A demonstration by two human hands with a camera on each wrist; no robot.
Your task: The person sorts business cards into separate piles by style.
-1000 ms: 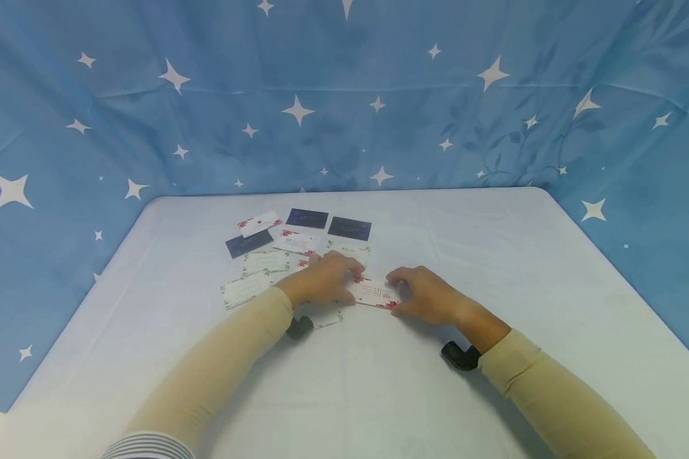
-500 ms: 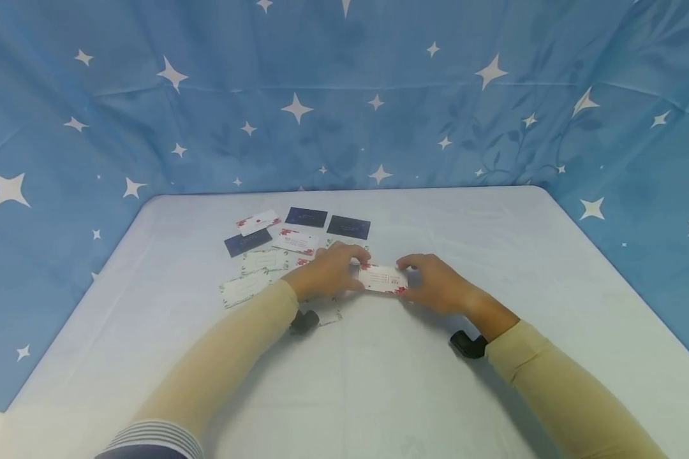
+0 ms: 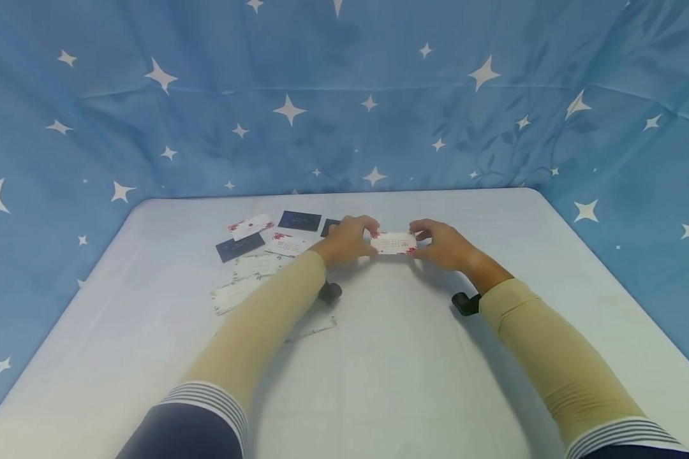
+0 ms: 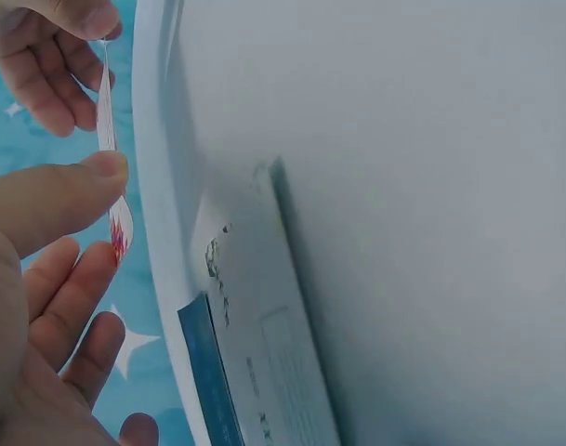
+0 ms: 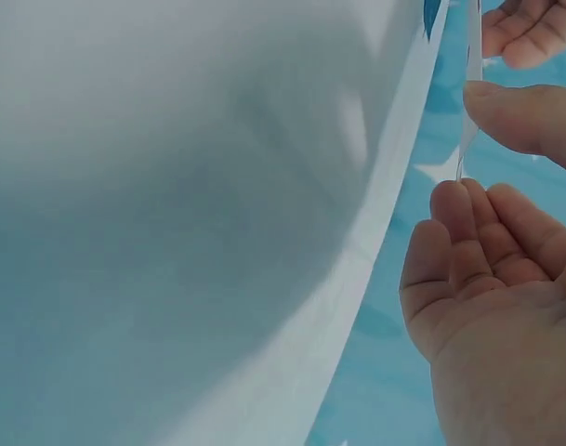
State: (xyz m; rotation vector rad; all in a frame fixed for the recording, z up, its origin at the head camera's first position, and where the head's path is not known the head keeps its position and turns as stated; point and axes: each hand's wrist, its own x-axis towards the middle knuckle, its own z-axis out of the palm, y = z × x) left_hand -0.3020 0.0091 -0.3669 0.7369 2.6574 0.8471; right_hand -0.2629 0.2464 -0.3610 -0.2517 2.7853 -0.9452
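From the head view: a small white card (image 3: pixel 394 243) with red flower corners, lifted clear of the tabletop (image 3: pixel 413 357), pinched at one short end by the left hand (image 3: pixel 347 240) and at the other by the right hand (image 3: pixel 443 244), so each grip is clamped on an end of the card. Left of and below the left grip, loose on the tabletop: dark blue cards (image 3: pixel 300 220), more white cards with red flowers (image 3: pixel 251 225) and pale cards with leafy edges (image 3: pixel 235 294). Print on the held card too small to read; no brand legible anywhere. From the left wrist view: the card (image 4: pixel 107 139) seen edge-on, paper-thin and slightly bowed between thumb and fingers (image 4: pixel 73 302), with red print near the lower end. Judged light, flexible, easily creased and likely smooth-faced, so best taken by the short ends or edges with a gentle pinch, as here, rather than pressed flat. From the right wrist view: the same card (image 5: pixel 468 121) again edge-on, held between the thumb and the fingertips (image 5: pixel 454 209) just below it, the other hand's fingers beyond the far end; no writing visible.
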